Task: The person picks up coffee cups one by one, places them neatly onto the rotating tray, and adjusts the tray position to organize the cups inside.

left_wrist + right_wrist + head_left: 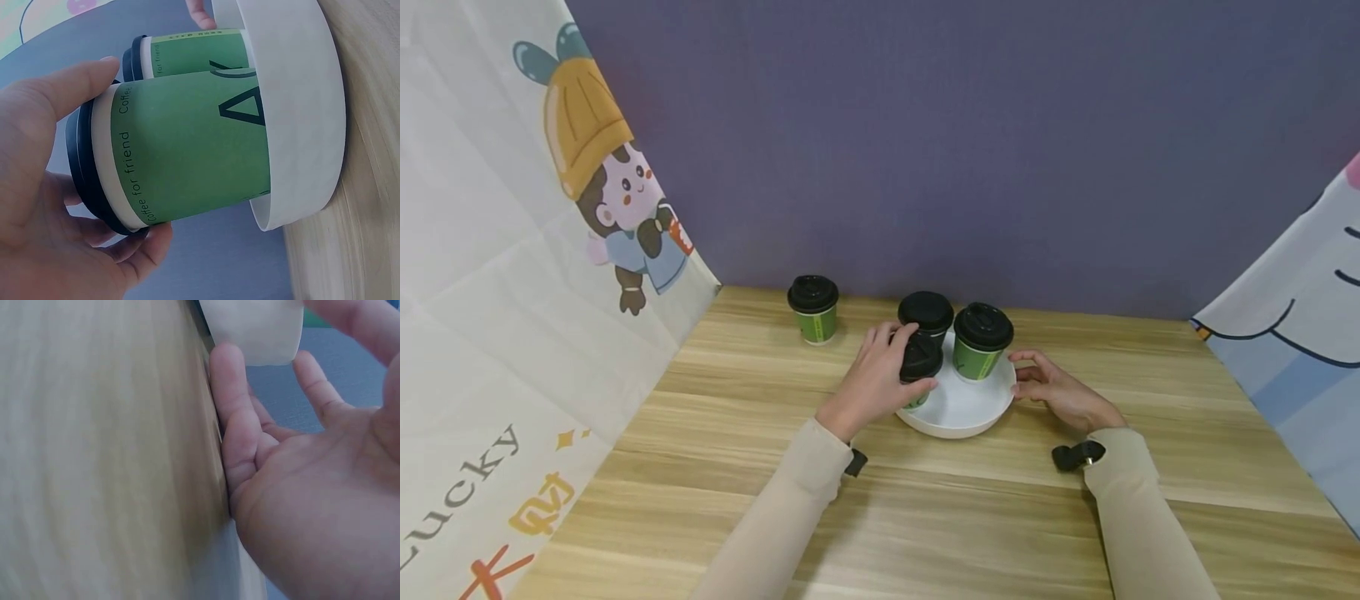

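My left hand (pixel 871 379) grips a green paper cup (pixel 187 144) by its black lid (pixel 84 156), thumb on one side and fingers on the other. That cup stands upright at the left part of a round white tray (pixel 958 408); the tray's wall hides its base. A second green cup (pixel 976 358) with a black lid stands on the tray to the right. Behind the gripped cup is a third lidded cup (pixel 927 310), its base hidden. At the tray's right edge, my right hand (pixel 1067 396) has loosely bent fingers (pixel 228 375) touching or very near the wall.
Another green cup (pixel 816 321) with a black lid stands apart on the wooden table (pixel 737 467), left of the tray. A dark purple backdrop (pixel 970 150) rises behind the table. Printed cloths hang at the left (pixel 490 275) and right (pixel 1292 350).
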Available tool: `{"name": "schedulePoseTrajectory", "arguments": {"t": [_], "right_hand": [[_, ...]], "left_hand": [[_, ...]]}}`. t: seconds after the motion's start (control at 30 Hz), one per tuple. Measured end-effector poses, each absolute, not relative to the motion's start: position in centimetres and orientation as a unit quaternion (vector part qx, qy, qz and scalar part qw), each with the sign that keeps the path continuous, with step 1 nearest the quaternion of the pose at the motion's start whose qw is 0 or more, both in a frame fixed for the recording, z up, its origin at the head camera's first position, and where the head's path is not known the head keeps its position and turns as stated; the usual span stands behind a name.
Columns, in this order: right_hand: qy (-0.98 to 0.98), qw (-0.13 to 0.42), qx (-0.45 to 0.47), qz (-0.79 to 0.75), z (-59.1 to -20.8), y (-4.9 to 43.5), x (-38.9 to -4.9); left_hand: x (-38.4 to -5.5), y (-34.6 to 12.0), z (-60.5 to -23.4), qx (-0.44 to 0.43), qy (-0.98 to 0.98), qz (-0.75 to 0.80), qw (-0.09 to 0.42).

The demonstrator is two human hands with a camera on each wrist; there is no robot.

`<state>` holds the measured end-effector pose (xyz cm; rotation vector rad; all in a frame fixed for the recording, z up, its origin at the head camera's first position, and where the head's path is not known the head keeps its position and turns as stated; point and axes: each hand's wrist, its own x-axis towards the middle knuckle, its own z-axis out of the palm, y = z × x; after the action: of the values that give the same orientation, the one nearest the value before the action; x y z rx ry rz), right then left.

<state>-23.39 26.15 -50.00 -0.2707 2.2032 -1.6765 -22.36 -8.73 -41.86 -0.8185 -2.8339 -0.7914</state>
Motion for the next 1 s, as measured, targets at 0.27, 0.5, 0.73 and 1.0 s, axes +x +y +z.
{"name": "schedulePoseTrajectory", "arguments": {"t": [0.27,0.5,0.73,1.0], "right_hand": [[0.788,0.168,-0.102,-0.583,-50.07,26.31,-23.49],[0.795,0.168,-0.104,-0.574,-50.16,26.38,-23.41],[0.795,0.172,-0.11,-0.571,-50.32,26.38,-23.53],[0.796,0.172,-0.11,-0.57,-50.33,26.17,-23.46]], "left_hand": [[-22.4,-8.66,-41.84,-0.271,-0.924,-0.266,0.05],[-22.53,-8.79,-41.79,-0.274,-0.922,-0.269,0.055],[-22.59,-9.14,-41.88,-0.271,-0.922,-0.27,0.054],[-22.6,-9.36,-41.91,-0.274,-0.922,-0.27,0.054]]}}
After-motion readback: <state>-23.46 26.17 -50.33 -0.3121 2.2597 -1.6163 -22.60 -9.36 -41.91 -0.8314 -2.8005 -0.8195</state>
